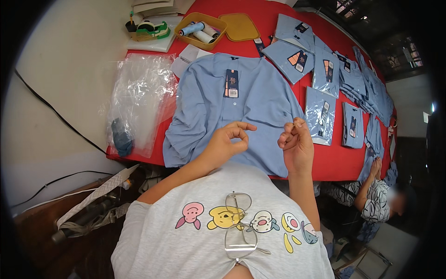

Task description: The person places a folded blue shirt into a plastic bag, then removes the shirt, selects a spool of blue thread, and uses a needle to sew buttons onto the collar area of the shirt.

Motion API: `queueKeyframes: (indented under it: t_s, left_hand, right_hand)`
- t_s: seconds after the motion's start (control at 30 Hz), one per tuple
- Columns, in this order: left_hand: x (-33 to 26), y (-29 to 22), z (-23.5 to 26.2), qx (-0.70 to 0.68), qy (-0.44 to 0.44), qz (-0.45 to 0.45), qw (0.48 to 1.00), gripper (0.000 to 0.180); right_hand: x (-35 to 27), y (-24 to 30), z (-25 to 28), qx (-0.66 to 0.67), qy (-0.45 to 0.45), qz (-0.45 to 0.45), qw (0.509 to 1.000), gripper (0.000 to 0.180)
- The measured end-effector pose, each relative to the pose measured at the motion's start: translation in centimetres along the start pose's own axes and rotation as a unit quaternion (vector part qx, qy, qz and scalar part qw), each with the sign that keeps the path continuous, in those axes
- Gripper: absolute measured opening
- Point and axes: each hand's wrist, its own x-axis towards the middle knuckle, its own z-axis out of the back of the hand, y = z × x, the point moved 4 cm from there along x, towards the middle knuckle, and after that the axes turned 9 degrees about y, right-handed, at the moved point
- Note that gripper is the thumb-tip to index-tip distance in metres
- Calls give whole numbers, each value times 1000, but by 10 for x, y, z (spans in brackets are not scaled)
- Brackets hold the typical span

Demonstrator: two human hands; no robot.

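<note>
A light blue shirt [260, 93] lies spread on the red table in front of me, a dark hang tag [232, 83] on its upper front. Over the shirt's lower middle my left hand [227, 139] is curved, its index finger reaching right and its thumb apart below. I see nothing held in it. To the right, by the shirt's edge, my right hand [297, 144] is raised with the fingertips pinched together. Whatever is between them, if anything, is too small to make out.
Clear plastic bags [141, 102] lie left of the shirt. A yellow basket [218, 43] of thread spools and a green tape dispenser [155, 30] stand behind. Packed blue shirts [320, 109] cover the right side. Another person's hands [375, 169] touch blue cloth at the far right.
</note>
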Motion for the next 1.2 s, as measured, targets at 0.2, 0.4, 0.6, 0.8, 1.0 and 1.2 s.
queueKeyframes:
  t_s: [0.2, 0.4, 0.6, 0.8, 1.0, 1.2]
  left_hand:
    - [-16, 2, 17, 118, 2, -57, 991, 10]
    - [-29, -2, 34, 154, -37, -62, 985, 14]
    - [-23, -3, 40, 179, -22, -63, 982, 14]
    - [9, 26, 56, 211, -27, 47, 976, 9]
    - [68, 88, 105, 507, -184, -98, 836, 10]
    - [88, 95, 128, 446, -110, 65, 886, 15]
  right_hand:
    - [5, 26, 22, 60, -24, 40, 997, 15]
    - [12, 65, 57, 66, -41, 100, 992, 16]
    - [19, 66, 64, 39, -60, 112, 991, 15]
    - [32, 64, 76, -28, -82, 120, 989, 15]
    - [56, 60, 86, -205, -131, 118, 963, 13]
    - [111, 13, 73, -308, -137, 43, 940, 12]
